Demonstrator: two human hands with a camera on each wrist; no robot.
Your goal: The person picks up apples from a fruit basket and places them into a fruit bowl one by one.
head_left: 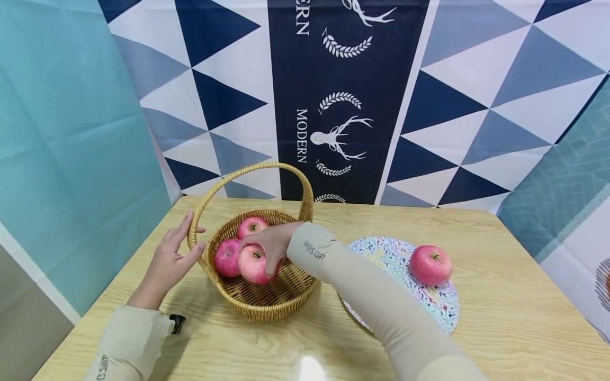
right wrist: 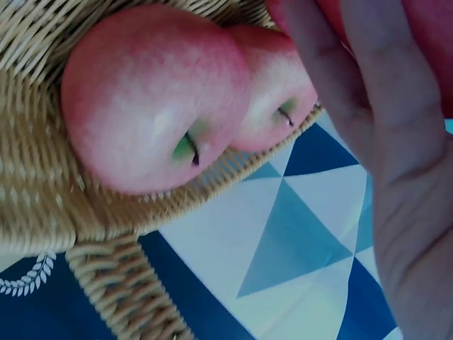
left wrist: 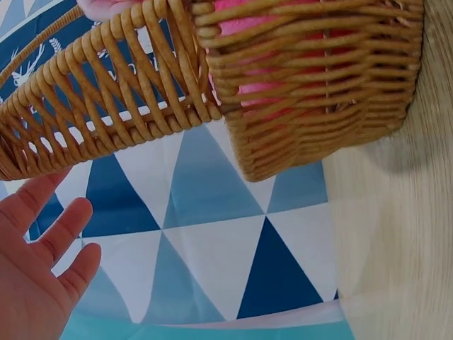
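Nearest to me over the head feed, two pale sleeves (head_left: 381,307) reach in across the wooden table (head_left: 248,349), a small black fitting (head_left: 177,324) at the left cuff. The left hand (head_left: 166,264) lies with fingers spread and fairly straight, the basket's handle (head_left: 267,165) passing between its thumb and fingers; I judge this a light steadying contact, guarding against tipping, though I cannot tell how firmly it bears.

The wicker basket (head_left: 267,313) stands upright. Inside it, the right hand (head_left: 276,243) grips the front apple (head_left: 253,264) from above, thumb on one side and fingers on the other, which probably leaves the fruit controllable within a narrow rim. Whether that apple rests on the basket floor I cannot tell. Beside it sits the left apple (head_left: 227,258); the rear apple (head_left: 252,226) lies farther back, near the wicker wall. This grouping leaves the basket's front right floor bare.

To the right, well apart from the basket, a patterned round plate (head_left: 381,248) carries the lone apple (head_left: 431,264), stem upward, presumably stable on its broad base.

Farthest off, I see a geometric cloth (head_left: 343,116) with deer motifs, hanging as a backdrop.
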